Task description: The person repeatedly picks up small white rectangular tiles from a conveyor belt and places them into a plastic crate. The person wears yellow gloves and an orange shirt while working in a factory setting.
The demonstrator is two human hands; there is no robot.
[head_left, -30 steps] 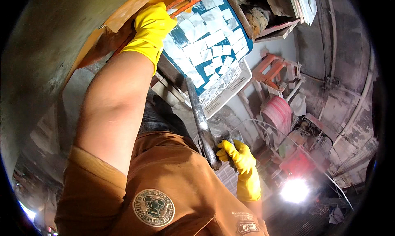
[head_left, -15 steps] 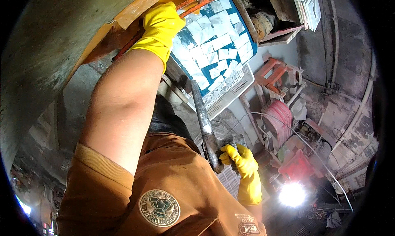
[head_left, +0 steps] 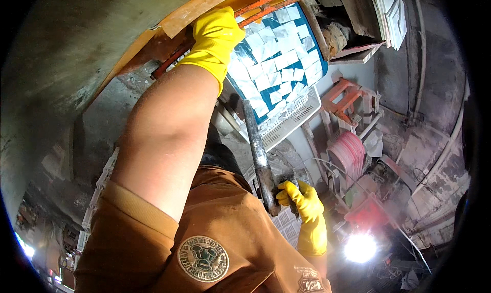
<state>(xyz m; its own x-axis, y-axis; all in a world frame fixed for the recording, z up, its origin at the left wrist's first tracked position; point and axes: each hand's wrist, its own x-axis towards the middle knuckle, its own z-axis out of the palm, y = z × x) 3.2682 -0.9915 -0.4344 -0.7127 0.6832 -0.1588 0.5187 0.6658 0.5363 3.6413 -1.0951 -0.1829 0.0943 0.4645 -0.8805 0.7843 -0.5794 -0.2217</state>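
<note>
My left hand [head_left: 217, 31], in a yellow rubber glove, reaches far up and is closed around an orange-red metal bar [head_left: 261, 12]. Just right of it, small white rectangular pieces [head_left: 273, 52] lie in uneven rows on a blue board [head_left: 322, 70]. Lower down, my right hand [head_left: 303, 200], gloved in yellow too, has its fingers curled on a dark metal piece [head_left: 291, 180], partly hidden by the glove. Beside that hand a worn grey metal pipe [head_left: 255, 144] slants up towards the board.
Beneath the board is a white plastic basket [head_left: 294, 124]. A curved grey surface [head_left: 66, 32] fills the upper left. Towards the right stand an orange-red frame [head_left: 345, 101], a pink-red coil [head_left: 347, 152] and a bright lamp [head_left: 360, 248]. A wooden box [head_left: 353, 17] is at the top.
The whole view has shifted, so the board, bar and my left arm appear slightly further right. Both hands keep their places on the metal bar and the dark metal piece.
</note>
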